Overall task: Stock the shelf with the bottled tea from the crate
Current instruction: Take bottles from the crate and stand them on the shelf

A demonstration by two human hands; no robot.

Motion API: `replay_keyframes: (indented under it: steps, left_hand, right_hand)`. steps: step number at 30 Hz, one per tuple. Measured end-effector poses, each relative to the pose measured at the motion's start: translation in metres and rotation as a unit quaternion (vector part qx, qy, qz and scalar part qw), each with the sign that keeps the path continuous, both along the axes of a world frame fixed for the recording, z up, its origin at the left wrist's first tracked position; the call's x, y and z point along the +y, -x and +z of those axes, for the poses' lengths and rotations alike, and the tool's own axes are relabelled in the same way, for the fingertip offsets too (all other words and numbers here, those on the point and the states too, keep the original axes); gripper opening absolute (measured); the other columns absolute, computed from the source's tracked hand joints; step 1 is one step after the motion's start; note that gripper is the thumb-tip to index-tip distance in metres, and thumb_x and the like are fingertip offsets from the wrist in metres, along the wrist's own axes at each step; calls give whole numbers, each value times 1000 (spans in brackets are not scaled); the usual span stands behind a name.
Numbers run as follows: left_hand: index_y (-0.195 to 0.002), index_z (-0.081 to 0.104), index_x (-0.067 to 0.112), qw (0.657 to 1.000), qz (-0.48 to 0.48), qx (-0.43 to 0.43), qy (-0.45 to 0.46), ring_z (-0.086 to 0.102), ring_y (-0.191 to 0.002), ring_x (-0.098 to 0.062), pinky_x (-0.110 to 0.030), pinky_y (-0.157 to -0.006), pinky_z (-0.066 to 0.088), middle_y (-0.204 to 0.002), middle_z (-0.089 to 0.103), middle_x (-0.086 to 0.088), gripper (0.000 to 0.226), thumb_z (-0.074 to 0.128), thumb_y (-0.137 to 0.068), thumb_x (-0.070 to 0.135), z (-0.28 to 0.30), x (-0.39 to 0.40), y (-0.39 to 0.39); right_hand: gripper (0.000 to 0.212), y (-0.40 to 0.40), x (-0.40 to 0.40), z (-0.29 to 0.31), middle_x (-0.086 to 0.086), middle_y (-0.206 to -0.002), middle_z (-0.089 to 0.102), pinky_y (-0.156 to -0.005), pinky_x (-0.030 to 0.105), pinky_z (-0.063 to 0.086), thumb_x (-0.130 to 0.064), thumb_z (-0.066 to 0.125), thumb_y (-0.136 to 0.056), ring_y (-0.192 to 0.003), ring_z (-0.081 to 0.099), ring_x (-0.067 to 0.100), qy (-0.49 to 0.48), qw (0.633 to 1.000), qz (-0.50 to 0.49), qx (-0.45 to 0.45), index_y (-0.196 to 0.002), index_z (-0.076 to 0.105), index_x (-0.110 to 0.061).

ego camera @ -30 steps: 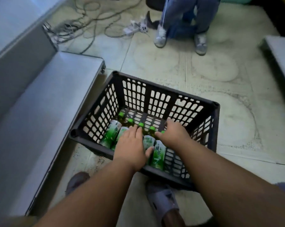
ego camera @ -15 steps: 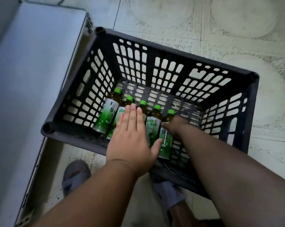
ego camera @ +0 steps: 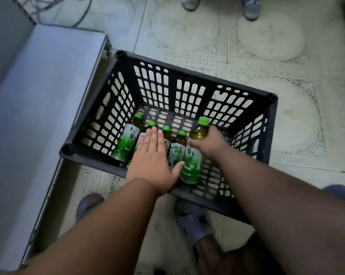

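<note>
Now our right grip (ego camera: 209,144) has closed round the rightmost bottle (ego camera: 193,155) and tilted it up, left grip (ego camera: 153,155) flat beside, so stocking begins.

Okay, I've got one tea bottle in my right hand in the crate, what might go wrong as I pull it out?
1. The right hand holds the rightmost bottle near its shoulder, not round the body, so the grip may slip as it lifts.
2. That bottle lies against the next bottle, which may roll or shift when it leaves.
3. The left hand lies flat over the middle bottles, holding none; it may block the lift path toward the shelf.
</note>
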State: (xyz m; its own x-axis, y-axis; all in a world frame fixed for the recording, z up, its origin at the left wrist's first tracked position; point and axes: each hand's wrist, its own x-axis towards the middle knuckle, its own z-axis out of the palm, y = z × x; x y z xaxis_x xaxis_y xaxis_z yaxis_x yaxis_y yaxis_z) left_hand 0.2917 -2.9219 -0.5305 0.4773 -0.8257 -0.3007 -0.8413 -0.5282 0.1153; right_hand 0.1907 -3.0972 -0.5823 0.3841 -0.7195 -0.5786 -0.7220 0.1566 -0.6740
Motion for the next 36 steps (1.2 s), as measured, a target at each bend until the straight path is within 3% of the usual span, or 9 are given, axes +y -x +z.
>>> replay_keyframes:
  steps: [5,9,13,17,21,26,30,34,36]
  left_hand:
    - [-158,9,17,973,90,172,123,11,-150,-18,-34,-121,11,-165,15,-4,98,54,-86,67,44,20,6]
    - [-143,45,29,910,192,256,264,53,-122,-10,-39,-103,46,-135,55,11,83,69,-73,67,114,66,3]
    - [-143,46,21,889,224,214,337,51,-113,-4,-16,-90,38,-126,54,12,86,77,-72,59,191,128,-15]
    - [-146,41,17,877,259,182,361,50,-123,-13,-31,-103,41,-139,54,0,92,81,-72,54,256,199,-24]
    - [-137,49,22,850,298,152,407,52,-123,-13,-31,-99,43,-135,57,3,77,81,-73,50,297,264,-32]
    - [-133,50,28,818,346,162,431,51,-125,-13,-36,-104,43,-135,57,6,82,78,-66,65,299,323,-70]
    - [-141,46,30,821,402,85,396,49,-126,-9,-31,-100,42,-143,53,7,108,65,-51,87,266,358,-127]
    - [-150,32,29,799,490,31,346,42,-135,-12,-32,-107,36,-153,41,5,121,62,-51,91,232,384,-175]
    - [-153,27,27,786,534,3,313,34,-141,-17,-37,-115,30,-157,34,1,114,64,-61,84,214,393,-191]
  right_hand:
    - [67,1,19,121,-4,-106,64,-78,39,56,-45,88,-62,-92,66,15,85,986,85,-117,-113,47,-32]
    - [68,-11,64,213,-5,-110,66,-90,46,54,-59,82,-60,-100,65,16,150,957,143,-205,-113,48,-31]
    - [68,-41,128,302,-5,-107,67,-90,44,54,-53,84,-56,-99,65,14,193,911,226,-285,-111,51,-30]
    - [59,-68,199,376,-8,-103,70,-89,38,56,-35,90,-62,-93,68,7,199,855,329,-348,-110,57,-29]
    - [59,-93,267,426,-11,-101,68,-79,24,54,-34,90,-65,-92,65,2,209,804,406,-381,-113,56,-29]
    - [56,-156,324,435,-11,-101,68,-78,25,56,-34,89,-67,-92,66,3,194,767,463,-401,-112,57,-28]
    - [51,-234,358,405,-17,-97,68,-70,8,51,-34,89,-66,-87,64,-9,185,739,502,-410,-107,58,-34]
    - [56,-303,387,376,-11,-105,71,-88,32,55,-32,88,-67,-98,67,4,150,735,520,-408,-116,60,-28]
    - [54,-332,400,369,-15,-100,72,-80,25,54,-32,87,-66,-91,66,-3,141,733,525,-410,-113,61,-30]
